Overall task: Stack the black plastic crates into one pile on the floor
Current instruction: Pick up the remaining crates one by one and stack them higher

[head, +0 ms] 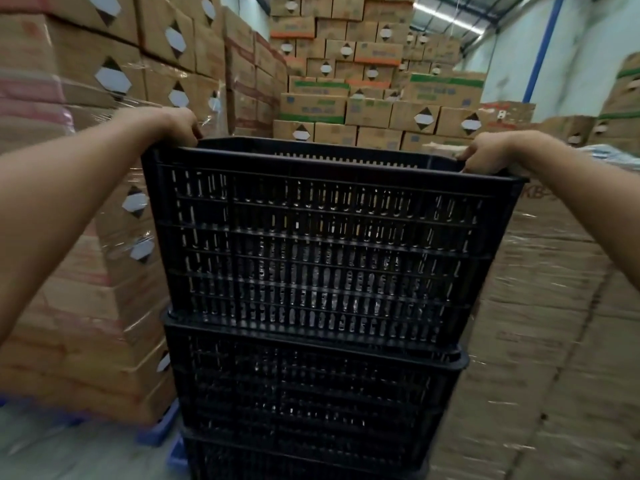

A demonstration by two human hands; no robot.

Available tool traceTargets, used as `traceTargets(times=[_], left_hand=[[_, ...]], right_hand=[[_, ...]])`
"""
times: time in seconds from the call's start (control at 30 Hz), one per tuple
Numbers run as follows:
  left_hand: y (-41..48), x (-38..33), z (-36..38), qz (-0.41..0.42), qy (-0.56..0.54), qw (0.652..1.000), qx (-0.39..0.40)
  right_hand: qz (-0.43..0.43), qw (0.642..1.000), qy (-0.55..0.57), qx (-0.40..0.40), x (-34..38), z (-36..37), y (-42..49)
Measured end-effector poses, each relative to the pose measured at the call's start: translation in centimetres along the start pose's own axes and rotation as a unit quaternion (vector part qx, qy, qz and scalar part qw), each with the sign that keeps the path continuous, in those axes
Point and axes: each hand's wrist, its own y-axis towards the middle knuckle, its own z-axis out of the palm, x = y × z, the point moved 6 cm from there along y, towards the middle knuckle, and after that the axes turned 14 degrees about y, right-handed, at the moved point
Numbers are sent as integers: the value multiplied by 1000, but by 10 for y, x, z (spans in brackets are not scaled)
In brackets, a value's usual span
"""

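A pile of black slatted plastic crates fills the middle of the head view. The top crate (322,251) sits on a second crate (311,393), and the rim of a third crate (304,462) shows at the bottom edge. My left hand (178,126) grips the top crate's rim at its far left corner. At the far right corner my right hand (485,152) grips the same rim. Both arms reach forward around the crate. The top crate looks empty inside; its base rests in the rim of the crate below.
Shrink-wrapped stacks of cardboard boxes (86,202) stand close on the left on a blue pallet (156,434). More wrapped boxes (554,306) rise on the right. A tall wall of cartons (346,81) closes the aisle ahead. Grey floor (52,455) shows at the lower left.
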Motion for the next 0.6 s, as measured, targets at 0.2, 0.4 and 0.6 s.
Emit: traceTargets(times=[0.2, 0.4, 0.6], left_hand=[[-8, -3, -1, 5, 17, 1000, 16], [-17, 2, -4, 5, -2, 1000, 28], [-15, 14, 1, 0, -7, 1000, 7]], right_hand=[[2, 999, -31, 16, 3, -1, -9], [8, 999, -5, 40, -3, -4, -18], [4, 999, 23, -21, -3, 2, -20]])
